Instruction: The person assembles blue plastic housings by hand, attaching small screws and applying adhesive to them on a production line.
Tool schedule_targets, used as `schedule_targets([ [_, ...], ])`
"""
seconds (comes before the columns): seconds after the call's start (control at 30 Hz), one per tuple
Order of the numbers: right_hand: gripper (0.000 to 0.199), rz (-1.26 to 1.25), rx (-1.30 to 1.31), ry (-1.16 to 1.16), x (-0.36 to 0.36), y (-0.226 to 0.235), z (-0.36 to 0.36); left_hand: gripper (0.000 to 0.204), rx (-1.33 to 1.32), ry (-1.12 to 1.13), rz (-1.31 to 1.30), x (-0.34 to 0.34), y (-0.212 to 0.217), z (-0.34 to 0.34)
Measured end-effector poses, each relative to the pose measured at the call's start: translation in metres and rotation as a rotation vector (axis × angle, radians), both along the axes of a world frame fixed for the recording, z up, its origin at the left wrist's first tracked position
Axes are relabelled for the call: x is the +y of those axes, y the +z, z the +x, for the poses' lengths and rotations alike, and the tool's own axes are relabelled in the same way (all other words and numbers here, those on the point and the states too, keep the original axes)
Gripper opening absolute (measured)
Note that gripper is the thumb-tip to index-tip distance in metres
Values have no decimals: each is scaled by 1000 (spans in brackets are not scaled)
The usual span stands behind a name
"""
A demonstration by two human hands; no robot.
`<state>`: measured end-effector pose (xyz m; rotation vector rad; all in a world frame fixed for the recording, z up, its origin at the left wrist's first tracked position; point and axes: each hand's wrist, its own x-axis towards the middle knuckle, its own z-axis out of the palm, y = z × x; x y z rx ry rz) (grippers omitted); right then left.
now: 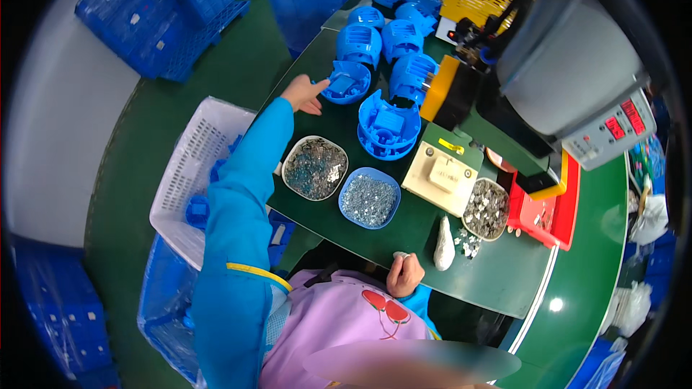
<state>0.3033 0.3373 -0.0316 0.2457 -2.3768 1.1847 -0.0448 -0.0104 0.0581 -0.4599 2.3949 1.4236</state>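
Observation:
My left hand [306, 95] reaches out at the table's left edge. Its fingertips meet the rim of a blue plastic housing [349, 86], with thumb and fingers apart. Just right of that stands a blue housing [389, 124] with a block-shaped part inside. My right hand [406, 276] is closed in a fist at the table's near edge; a small pale bit shows at its fingers, too small to name. Nearby sit a bowl of dark small metal parts [316, 168] and a blue bowl of small silvery parts [370, 198].
Several blue housings [358, 45] stand in rows at the back. On the right, a press-like machine [569, 57] overhangs a cream fixture [440, 179]. A bowl of metal pieces [486, 209], a white wrapped object [444, 245] and a red tray [533, 216] lie nearby. A white crate [180, 166] stands left.

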Motion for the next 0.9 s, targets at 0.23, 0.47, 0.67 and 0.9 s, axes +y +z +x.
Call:
schedule_targets([
  [0.23,13,-16,17,41,-1,4,-5,34,187,95,800,-41,-83,0],
  [0.47,7,-124,30,38,12,9,4,30,362,-10,235,-15,42,109],
  [0.67,37,-498,-194,227,19,25,13,28,187,-724,41,77,87,226],
  [0.9,54,-541,-314,218,21,46,1,27,275,-706,-19,126,22,258],
])
